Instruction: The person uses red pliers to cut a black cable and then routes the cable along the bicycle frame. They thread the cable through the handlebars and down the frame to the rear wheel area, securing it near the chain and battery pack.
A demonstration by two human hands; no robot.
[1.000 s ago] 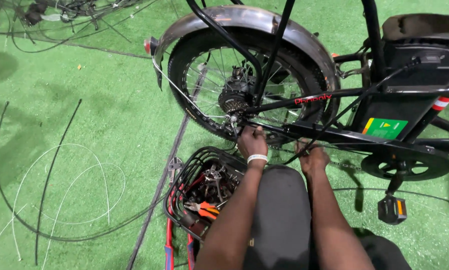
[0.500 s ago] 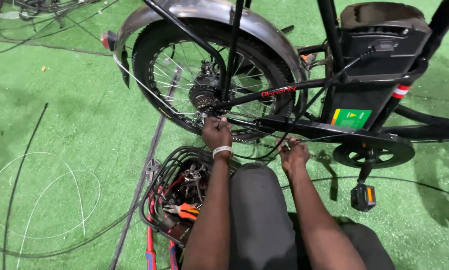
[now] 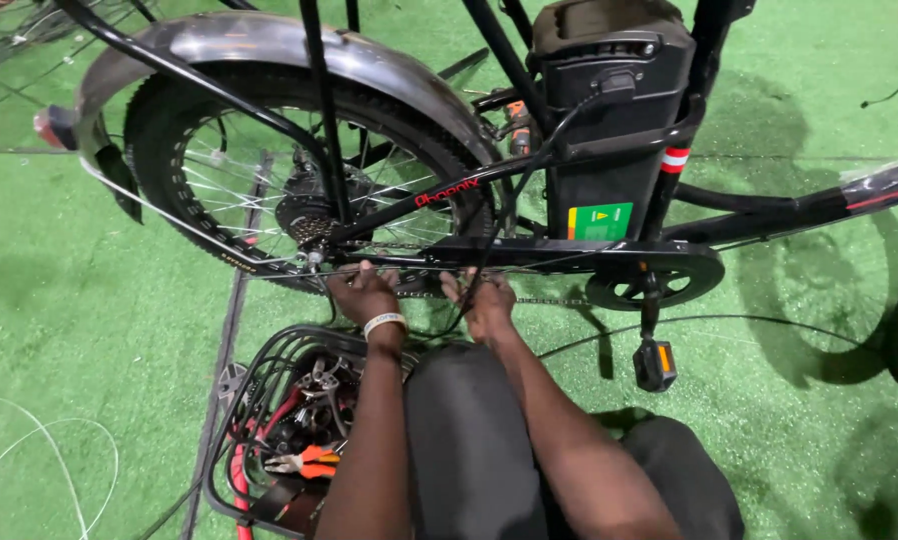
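Both hands are working at the lower frame tube of the bicycle, just behind the chain guard (image 3: 569, 256). Taking the rear wheel (image 3: 269, 190) as the landmark: the left hand (image 3: 364, 295) is curling its grip around something just below the wheel's hub, close to the axle end, fingers pressed together, though what exactly they are pinching is hidden under the knuckles. A pale band (image 3: 385, 322) is sitting on that wrist. The right hand (image 3: 484, 300) is closing beside it, a little further from the hub, fingers wrapped on a thin black cable (image 3: 499, 225) that is running up toward the battery.

Nearest the camera, below the wheel, the person's dark-clothed knee (image 3: 464, 440) is filling the space between the forearms. Beside it, a black wire basket (image 3: 259, 400) is resting on the green turf floor (image 3: 89, 300), holding loose tools, among them orange-handled pliers (image 3: 309, 462).

The cable looks light, limp and springy, likely to slip through loose fingers, so a firm pinch close to where it meets the frame seems the best hold. The frame tube is stiff metal and will not give; the chain nearby is probably greasy and worth avoiding.

Further from the wheel, a black pedal (image 3: 655, 362) is hanging under the crank. Beyond, the boxy black battery (image 3: 609, 110) with a green label is standing upright ahead of the wheel, and a grey mudguard (image 3: 269, 45) is arching over the tyre, a red reflector (image 3: 51, 128) at its tail.
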